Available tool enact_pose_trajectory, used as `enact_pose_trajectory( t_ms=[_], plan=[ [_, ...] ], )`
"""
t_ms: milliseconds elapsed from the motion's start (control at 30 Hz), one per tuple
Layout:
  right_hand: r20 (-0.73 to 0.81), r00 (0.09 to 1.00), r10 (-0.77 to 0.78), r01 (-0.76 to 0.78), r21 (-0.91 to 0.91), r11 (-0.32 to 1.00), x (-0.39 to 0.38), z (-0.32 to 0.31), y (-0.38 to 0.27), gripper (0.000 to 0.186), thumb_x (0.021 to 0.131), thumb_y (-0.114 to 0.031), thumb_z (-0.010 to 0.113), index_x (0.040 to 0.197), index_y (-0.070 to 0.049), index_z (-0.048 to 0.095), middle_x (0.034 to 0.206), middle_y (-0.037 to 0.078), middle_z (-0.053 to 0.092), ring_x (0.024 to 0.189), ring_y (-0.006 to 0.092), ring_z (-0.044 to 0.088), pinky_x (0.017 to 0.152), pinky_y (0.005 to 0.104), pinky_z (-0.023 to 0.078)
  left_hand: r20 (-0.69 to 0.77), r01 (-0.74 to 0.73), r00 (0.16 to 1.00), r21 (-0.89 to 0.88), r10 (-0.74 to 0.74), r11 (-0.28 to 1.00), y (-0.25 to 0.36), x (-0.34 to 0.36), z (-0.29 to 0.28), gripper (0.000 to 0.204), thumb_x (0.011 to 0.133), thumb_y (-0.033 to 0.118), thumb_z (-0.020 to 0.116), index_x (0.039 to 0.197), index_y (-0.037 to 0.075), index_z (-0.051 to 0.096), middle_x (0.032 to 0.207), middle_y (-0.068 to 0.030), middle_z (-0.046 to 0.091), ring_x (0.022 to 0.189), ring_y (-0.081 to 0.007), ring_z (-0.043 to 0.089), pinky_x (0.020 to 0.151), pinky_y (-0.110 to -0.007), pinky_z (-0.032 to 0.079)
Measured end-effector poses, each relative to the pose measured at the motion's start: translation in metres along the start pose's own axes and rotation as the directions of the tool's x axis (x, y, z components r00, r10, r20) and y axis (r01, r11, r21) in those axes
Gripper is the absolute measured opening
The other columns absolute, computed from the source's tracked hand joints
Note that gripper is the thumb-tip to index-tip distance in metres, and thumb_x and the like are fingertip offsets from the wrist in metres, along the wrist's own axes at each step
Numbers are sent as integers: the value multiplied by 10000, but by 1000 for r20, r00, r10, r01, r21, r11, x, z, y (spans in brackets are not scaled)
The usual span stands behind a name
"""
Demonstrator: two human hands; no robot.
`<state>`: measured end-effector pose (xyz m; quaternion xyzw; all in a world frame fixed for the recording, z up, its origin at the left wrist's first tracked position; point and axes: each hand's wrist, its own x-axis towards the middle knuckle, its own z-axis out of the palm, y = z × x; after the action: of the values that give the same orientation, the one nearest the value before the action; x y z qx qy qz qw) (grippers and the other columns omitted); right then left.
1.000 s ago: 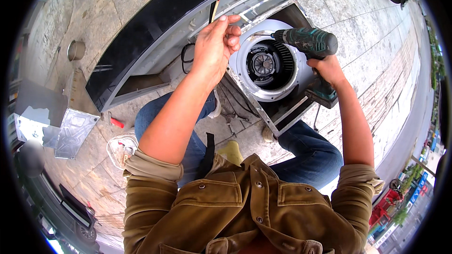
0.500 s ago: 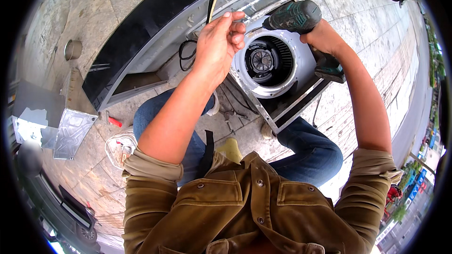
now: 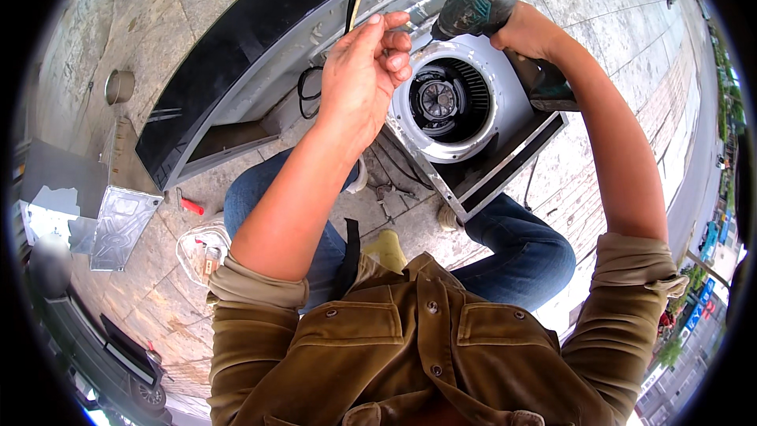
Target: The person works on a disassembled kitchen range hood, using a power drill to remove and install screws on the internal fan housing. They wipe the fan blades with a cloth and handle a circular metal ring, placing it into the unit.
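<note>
My right hand point(image 3: 524, 31) is wrapped round the handle of a dark green and black cordless drill point(image 3: 475, 6). The drill's nose points down and left toward the upper rim of a round blower housing point(image 3: 499, 114), its tip close to my left fingers. Inside the pale grey housing, a dark finned fan wheel and motor point(image 3: 439, 100) show. My left hand point(image 3: 367, 67) hovers beside the rim, palm turned right, fingers loosely curled and apart, with nothing visible in them. The housing sits in a metal casing behind a long black panel point(image 3: 229, 39).
A black cable point(image 3: 309, 93) loops left of my left wrist. Metal tools point(image 3: 386, 193) lie on the paving between my feet. To the left are a red-handled tool point(image 3: 191, 206), a clear bag point(image 3: 203, 248), a silvery sheet-metal part point(image 3: 126, 225) and a metal ring point(image 3: 120, 87).
The drill and my right hand have moved left and slightly up, and the drill now tilts more steeply downward. My left hand has shifted only slightly.
</note>
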<state>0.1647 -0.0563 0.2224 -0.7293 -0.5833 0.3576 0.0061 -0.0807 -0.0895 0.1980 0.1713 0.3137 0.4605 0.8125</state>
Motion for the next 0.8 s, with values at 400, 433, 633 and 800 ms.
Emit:
enact_pose_trajectory(
  t_ms=[400,433,633,800],
  plan=[
    [-96,981,-168,127,-332,935,2,13,10,292,604,-115,649,826,72,617,737,231,630,719,352,632,674,383,505,-27,-15,1000,20,15,1000,1,0,1,251,933,123,448,1075,-60,545,884,-101,565,717,-134,493,656,-271,447],
    [-98,985,-143,105,-319,942,-1,16,12,303,602,-123,652,832,71,620,765,244,629,744,365,628,697,387,504,-39,-7,999,30,8,1000,1,2,1,241,925,96,439,1077,-59,542,911,-112,569,743,-143,512,681,-279,465],
    [-178,983,-50,18,-181,983,-63,31,40,328,613,-193,691,872,3,646,854,211,653,865,360,624,775,413,504,-72,74,995,38,-72,997,-4,7,-8,241,880,-43,416,1109,-83,481,1078,-193,559,1024,-256,572,917,-363,483],
    [-342,930,137,75,539,839,-179,57,88,242,676,-40,671,906,5,609,806,62,623,723,154,571,661,302,468,31,144,989,34,-145,989,-5,3,-5,260,899,-57,379,1140,-104,464,1179,-247,527,1125,-306,541,967,-372,465]
  ],
)
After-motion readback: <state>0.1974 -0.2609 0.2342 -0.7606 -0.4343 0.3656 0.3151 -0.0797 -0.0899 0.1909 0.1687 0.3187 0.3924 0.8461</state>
